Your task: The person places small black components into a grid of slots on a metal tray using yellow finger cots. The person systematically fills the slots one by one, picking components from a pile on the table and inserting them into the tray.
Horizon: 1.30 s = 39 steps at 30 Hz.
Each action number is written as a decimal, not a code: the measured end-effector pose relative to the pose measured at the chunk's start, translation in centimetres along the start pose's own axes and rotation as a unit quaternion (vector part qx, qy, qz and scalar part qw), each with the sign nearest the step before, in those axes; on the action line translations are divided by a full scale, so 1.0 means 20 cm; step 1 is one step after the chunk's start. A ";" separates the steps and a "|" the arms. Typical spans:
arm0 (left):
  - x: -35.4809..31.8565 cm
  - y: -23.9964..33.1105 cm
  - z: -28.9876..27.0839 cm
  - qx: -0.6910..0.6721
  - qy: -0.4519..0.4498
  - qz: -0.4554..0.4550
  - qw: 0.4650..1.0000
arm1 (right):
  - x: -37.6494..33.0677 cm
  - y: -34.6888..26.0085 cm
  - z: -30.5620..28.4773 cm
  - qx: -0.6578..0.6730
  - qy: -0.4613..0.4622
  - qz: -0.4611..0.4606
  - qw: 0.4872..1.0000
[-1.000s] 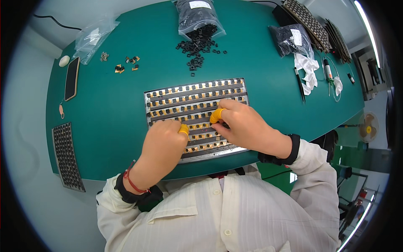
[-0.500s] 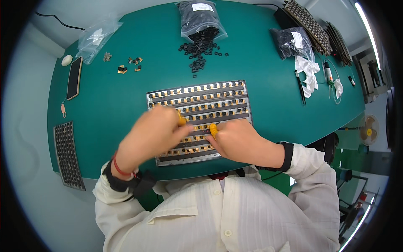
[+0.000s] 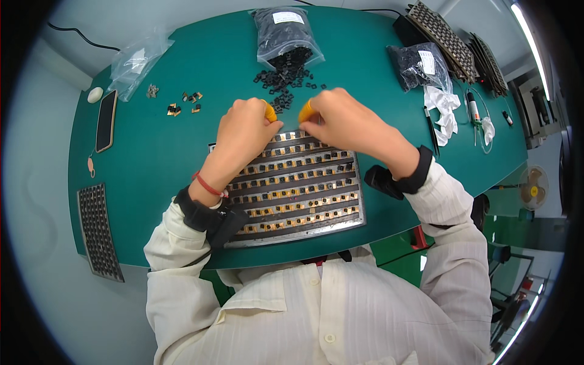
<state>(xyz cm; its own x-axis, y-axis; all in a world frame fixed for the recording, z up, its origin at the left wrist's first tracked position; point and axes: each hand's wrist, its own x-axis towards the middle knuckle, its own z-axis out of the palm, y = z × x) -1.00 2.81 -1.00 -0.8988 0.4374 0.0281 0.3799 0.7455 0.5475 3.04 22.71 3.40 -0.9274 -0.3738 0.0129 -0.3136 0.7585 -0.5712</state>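
A metal tray [image 3: 298,233] holds rows of small black square parts seated on gold-coloured strips. Over its far left edge is my left hand [image 3: 243,128], fingers curled, with thumb and a yellow-covered fingertip close together. My right hand [image 3: 344,121] is over the far edge to the right, also curled, its thumb close to a yellow-covered finger. Whatever sits between the fingertips of either hand is too small to tell. Just beyond both hands lies a pile of loose black square parts [image 3: 283,82], spilling from a clear bag [image 3: 281,36].
On the left are a phone [image 3: 106,121], an empty clear bag [image 3: 137,64], small gold-and-black pieces [image 3: 174,109] and another filled tray [image 3: 99,231]. To the right lie a second bag of black parts [image 3: 420,67], white tissue [image 3: 444,112], tweezers [image 3: 432,131] and stacked trays [image 3: 441,39].
Both hands have moved away from the tray's middle to its far edge, beside the loose black parts. More of the tray's near rows now show.
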 end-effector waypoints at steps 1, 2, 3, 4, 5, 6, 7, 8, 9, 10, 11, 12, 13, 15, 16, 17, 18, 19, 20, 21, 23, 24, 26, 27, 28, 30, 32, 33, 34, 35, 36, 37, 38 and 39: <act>-0.01 0.01 -0.01 0.019 0.004 0.004 1.000 | 0.03 0.03 0.01 0.012 0.024 -0.003 1.000; -0.03 0.01 -0.03 0.040 0.008 0.007 0.999 | 0.07 0.05 0.02 -0.001 0.037 -0.015 0.999; -0.03 0.01 -0.04 0.066 0.015 0.015 0.998 | 0.10 0.05 0.03 0.002 0.033 -0.010 0.999; -0.04 0.00 -0.05 0.091 0.022 0.022 0.995 | 0.13 0.04 0.03 0.006 0.029 -0.004 1.000; -0.04 0.00 -0.06 0.117 0.030 0.028 0.992 | 0.15 0.02 0.04 0.011 0.024 0.000 1.000; -0.05 -0.02 -0.07 0.118 0.043 0.029 0.992 | 0.18 0.03 0.07 -0.004 0.032 -0.012 0.999; -0.05 -0.04 -0.07 0.119 0.055 0.030 0.991 | 0.22 0.04 0.11 -0.019 0.041 -0.024 0.999; -0.05 -0.06 -0.07 0.119 0.067 0.032 0.990 | 0.24 0.06 0.14 -0.034 0.050 -0.035 0.998; -0.06 -0.07 -0.07 0.111 0.078 0.032 0.990 | 0.25 0.07 0.16 -0.035 0.046 -0.025 0.998; -0.06 -0.08 -0.07 0.102 0.089 0.032 0.990 | 0.25 0.07 0.18 -0.036 0.042 -0.015 0.998; -0.07 -0.10 -0.07 0.093 0.098 0.031 0.990 | 0.26 0.07 0.19 -0.036 0.037 -0.004 0.999; -0.07 -0.10 -0.08 0.089 0.091 0.022 0.992 | 0.26 0.07 0.19 -0.038 0.031 -0.003 0.999; -0.07 -0.11 -0.09 0.084 0.084 0.012 0.993 | 0.27 0.08 0.18 -0.040 0.025 -0.002 0.999; -0.08 -0.11 -0.09 0.067 0.078 0.003 0.995 | 0.27 0.07 0.17 -0.042 0.012 -0.003 0.999; -0.09 -0.11 -0.09 0.054 0.078 0.005 0.996 | 0.26 0.07 0.16 -0.043 0.005 -0.003 0.999; -0.09 -0.11 -0.09 0.040 0.079 0.007 0.996 | 0.25 0.06 0.14 -0.044 -0.002 -0.004 0.999; -0.09 -0.11 -0.09 0.020 0.069 0.005 0.997 | 0.23 0.04 0.12 -0.043 -0.017 -0.010 0.999; -0.08 -0.10 -0.09 0.000 0.060 0.004 0.998 | 0.21 0.02 0.10 -0.042 -0.031 -0.016 0.998; -0.08 -0.09 -0.08 -0.019 0.049 0.002 0.999 | 0.19 0.02 0.09 -0.041 -0.045 -0.022 0.998; -0.07 -0.07 -0.07 -0.012 0.045 0.001 0.999 | 0.18 0.03 0.09 -0.042 -0.036 -0.037 0.998; -0.06 -0.04 -0.06 0.001 0.037 0.001 0.999 | 0.16 0.07 0.10 -0.045 -0.018 -0.065 0.997; -0.06 -0.02 -0.06 0.017 0.028 -0.010 0.999 | 0.15 0.08 0.10 -0.043 -0.014 -0.059 0.997; -0.05 0.01 -0.07 0.050 0.011 -0.034 0.998 | 0.13 0.09 0.09 -0.038 -0.005 -0.050 0.998; -0.05 0.01 -0.05 0.058 0.025 -0.028 0.998 | 0.12 0.10 0.08 -0.041 -0.003 -0.042 0.998; -0.05 0.01 -0.03 0.066 0.039 -0.022 0.997 | 0.12 0.12 0.08 -0.043 -0.001 -0.035 0.998; -0.04 0.00 -0.01 0.074 0.054 -0.015 0.996 | 0.12 0.13 0.07 -0.043 0.001 -0.014 0.999; -0.04 -0.01 0.00 0.077 0.057 -0.014 0.995 | 0.12 0.14 0.06 -0.037 0.000 0.009 0.999; -0.04 -0.01 0.00 0.069 0.055 -0.013 0.996 | 0.12 0.12 0.06 -0.031 -0.001 0.015 0.999; -0.04 0.00 -0.01 0.062 0.053 -0.012 0.997 | 0.11 0.10 0.07 -0.026 -0.002 0.021 0.999; -0.04 0.00 -0.02 0.053 0.051 -0.010 0.997 | 0.11 0.09 0.08 -0.021 -0.002 0.027 0.999; -0.04 0.01 -0.03 0.043 0.040 -0.019 0.998 | 0.12 0.08 0.09 -0.028 -0.004 0.027 0.999; -0.05 0.01 -0.05 0.032 0.029 -0.028 0.999 | 0.13 0.07 0.12 -0.035 -0.005 0.027 0.999; -0.05 0.01 -0.07 0.022 0.017 -0.035 0.999 | 0.14 0.07 0.14 -0.042 -0.006 0.028 0.999; -0.06 0.00 -0.08 0.009 0.030 -0.020 0.999 | 0.14 0.07 0.15 -0.043 0.002 0.025 0.999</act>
<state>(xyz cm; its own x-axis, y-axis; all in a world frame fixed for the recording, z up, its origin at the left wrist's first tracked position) -0.14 1.53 0.29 -0.9247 0.3764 0.0577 0.3471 0.7707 0.5343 0.63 21.14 0.22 -0.9430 -0.3327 -0.0096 -0.2839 0.8190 -0.4987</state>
